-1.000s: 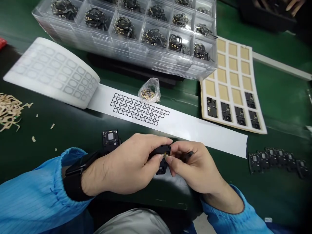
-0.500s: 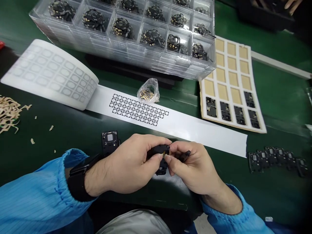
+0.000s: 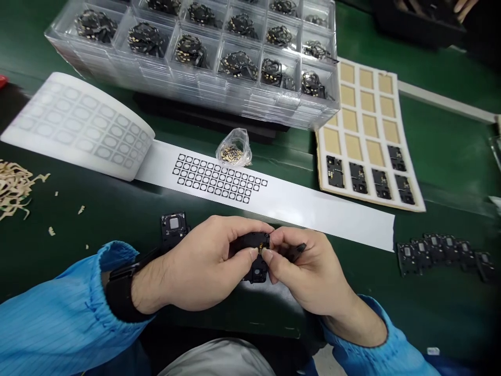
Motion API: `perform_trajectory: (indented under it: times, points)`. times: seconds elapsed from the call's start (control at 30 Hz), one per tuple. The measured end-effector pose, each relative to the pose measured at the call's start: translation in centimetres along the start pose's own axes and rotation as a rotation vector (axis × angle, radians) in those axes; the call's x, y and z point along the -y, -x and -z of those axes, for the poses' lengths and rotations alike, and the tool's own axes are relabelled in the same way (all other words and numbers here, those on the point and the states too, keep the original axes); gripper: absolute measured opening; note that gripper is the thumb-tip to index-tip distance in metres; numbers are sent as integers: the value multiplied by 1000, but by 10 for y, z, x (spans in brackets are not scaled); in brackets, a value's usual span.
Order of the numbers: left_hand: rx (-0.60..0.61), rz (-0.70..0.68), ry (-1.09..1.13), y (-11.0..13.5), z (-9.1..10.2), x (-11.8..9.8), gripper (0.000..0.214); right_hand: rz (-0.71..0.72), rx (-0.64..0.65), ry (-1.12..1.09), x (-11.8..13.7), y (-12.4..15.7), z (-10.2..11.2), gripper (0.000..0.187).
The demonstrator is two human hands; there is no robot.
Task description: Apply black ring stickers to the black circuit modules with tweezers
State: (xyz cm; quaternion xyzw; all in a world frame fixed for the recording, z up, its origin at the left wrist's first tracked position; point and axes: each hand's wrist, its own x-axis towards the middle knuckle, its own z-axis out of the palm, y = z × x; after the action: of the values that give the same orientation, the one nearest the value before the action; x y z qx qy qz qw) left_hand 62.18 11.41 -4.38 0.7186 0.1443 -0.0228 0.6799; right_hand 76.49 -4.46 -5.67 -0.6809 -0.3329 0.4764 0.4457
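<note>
My left hand (image 3: 213, 263) is closed around a small black electronic module (image 3: 256, 274), thumb and index finger at its edges. My right hand (image 3: 309, 266) meets it from the other side, thumb and fingertip pinched at the module's edge beside a small gold-coloured spot. A slim dark tool (image 3: 299, 251) also lies in the right hand, its end sticking out between the fingers; its kind is mostly hidden. Behind my left wrist, another black module (image 3: 173, 224) with a grey square lies on the green table (image 3: 364, 292).
Stacked clear compartment trays (image 3: 203, 78) hold black parts at the back. A white strip (image 3: 313, 209) with black-framed stickers crosses the table, beside a bag of small gold pieces (image 3: 233, 151). Rightward are a foam tray (image 3: 370, 146) and a row of modules (image 3: 442, 250). Paper scraps (image 3: 18, 188) lie left.
The view has shifted slightly. Both hands stay together on the module, which is turned a little, so more of its lower part shows below the fingers.
</note>
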Motion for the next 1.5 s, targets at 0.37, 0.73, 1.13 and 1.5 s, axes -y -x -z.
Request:
perform_trajectory:
  times: [0.37, 0.73, 1.13, 1.5]
  points:
    - [-7, 18, 47, -1, -1, -1, 47, 61, -18, 60, 1, 0, -4, 15]
    - [-6, 13, 93, -2, -1, -4, 52, 49, 58, 8, -1, 3, 1, 17]
    - [-21, -53, -21, 0, -1, -6, 32, 37, -2, 34, 3, 1, -6, 21]
    - [-21, -77, -158, 3, -1, -3, 36, 96, -107, 79, 6, 0, -12, 18]
